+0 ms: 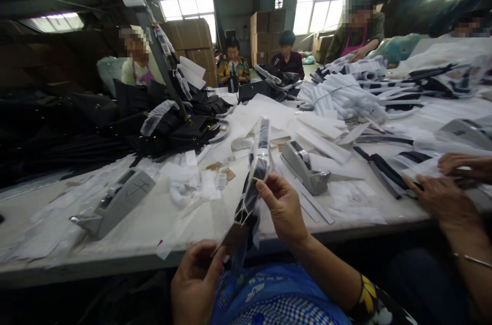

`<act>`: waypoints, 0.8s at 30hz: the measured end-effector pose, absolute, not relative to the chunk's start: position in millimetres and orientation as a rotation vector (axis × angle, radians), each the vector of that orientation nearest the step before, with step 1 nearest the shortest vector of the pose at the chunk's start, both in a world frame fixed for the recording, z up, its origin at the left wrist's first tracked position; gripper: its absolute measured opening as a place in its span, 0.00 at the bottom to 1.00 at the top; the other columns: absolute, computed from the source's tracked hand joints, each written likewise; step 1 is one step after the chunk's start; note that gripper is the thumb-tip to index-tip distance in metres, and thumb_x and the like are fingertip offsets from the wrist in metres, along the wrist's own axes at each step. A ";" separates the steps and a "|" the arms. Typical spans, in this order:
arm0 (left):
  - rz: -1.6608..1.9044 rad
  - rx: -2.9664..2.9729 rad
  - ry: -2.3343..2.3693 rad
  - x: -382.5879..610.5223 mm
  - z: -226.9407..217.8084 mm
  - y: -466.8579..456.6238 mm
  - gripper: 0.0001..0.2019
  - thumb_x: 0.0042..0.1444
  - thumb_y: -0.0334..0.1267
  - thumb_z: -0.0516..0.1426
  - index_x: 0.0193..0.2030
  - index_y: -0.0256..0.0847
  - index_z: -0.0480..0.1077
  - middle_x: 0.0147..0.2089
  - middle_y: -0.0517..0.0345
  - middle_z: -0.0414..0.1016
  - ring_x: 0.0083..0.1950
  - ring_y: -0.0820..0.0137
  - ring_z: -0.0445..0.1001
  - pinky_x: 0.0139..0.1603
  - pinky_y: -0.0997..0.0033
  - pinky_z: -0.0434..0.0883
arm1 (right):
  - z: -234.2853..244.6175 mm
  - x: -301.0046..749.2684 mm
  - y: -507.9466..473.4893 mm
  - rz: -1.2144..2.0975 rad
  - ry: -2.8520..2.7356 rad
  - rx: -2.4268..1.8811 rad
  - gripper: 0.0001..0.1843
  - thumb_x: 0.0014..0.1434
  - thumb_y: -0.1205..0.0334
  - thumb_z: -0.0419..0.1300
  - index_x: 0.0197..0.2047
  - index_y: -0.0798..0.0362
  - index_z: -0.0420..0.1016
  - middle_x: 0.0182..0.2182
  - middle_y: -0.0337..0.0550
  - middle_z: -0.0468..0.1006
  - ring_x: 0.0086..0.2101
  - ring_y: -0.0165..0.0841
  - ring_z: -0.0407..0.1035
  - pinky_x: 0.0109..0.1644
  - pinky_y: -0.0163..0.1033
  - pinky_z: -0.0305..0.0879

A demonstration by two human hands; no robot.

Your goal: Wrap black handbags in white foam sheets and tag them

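A black bag strap (251,189), partly wrapped in clear plastic, stands upright in front of me at the table's edge. My right hand (286,207) pinches it near a gold-coloured metal fitting. A white string loops round the strap and leads down to a dark brown hang tag (234,239). The lower edge of that tag is between the thumb and fingers of my left hand (198,279). Clear plastic hangs below the strap, and its lower end is hard to make out against my blue apron (265,289).
Grey tape dispensers stand to the left (123,202) and right (305,166) on the white table (154,225). Black bags (177,133) pile up at left, white-wrapped straps (338,97) at back right. A co-worker's hands (448,194) work at right; several people sit or stand opposite.
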State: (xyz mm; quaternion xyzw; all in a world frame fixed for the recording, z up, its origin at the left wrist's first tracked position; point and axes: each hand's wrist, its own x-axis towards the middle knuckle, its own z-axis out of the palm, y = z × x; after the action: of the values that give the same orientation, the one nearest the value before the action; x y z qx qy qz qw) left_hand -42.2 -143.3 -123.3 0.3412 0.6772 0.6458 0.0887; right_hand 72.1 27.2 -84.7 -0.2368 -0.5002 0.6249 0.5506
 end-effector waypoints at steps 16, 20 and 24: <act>1.642 1.535 1.843 -36.1 -99.1 -65.9 0.14 0.63 0.47 0.56 0.49 0.46 0.78 0.54 0.51 0.78 0.57 0.57 0.74 0.59 0.57 0.71 | -68.6 75.4 18.1 1.176 -1.510 -0.605 0.10 0.57 0.56 0.68 0.36 0.54 0.76 0.30 0.38 0.77 0.33 0.30 0.71 0.40 0.34 0.68; 1.650 1.356 1.878 -39.1 -125.7 -76.5 0.17 0.61 0.51 0.58 0.50 0.45 0.78 0.57 0.50 0.76 0.62 0.54 0.70 0.65 0.54 0.65 | -65.6 69.6 18.8 1.181 -1.478 -0.608 0.09 0.56 0.57 0.68 0.34 0.54 0.76 0.29 0.38 0.76 0.32 0.29 0.70 0.39 0.33 0.68; 1.720 1.200 1.875 -37.7 -142.4 -83.6 0.30 0.60 0.60 0.55 0.63 0.46 0.69 0.64 0.51 0.70 0.68 0.54 0.63 0.68 0.57 0.62 | -64.2 67.6 24.5 1.269 -1.559 -0.555 0.11 0.56 0.56 0.67 0.38 0.54 0.78 0.32 0.40 0.79 0.33 0.31 0.72 0.40 0.35 0.70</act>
State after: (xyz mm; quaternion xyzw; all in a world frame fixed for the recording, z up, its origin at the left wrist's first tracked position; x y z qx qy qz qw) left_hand -37.7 -83.6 -142.4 0.4209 0.6576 0.6031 0.1634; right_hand 67.6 24.5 -64.2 -0.2300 -0.6457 0.5257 0.5039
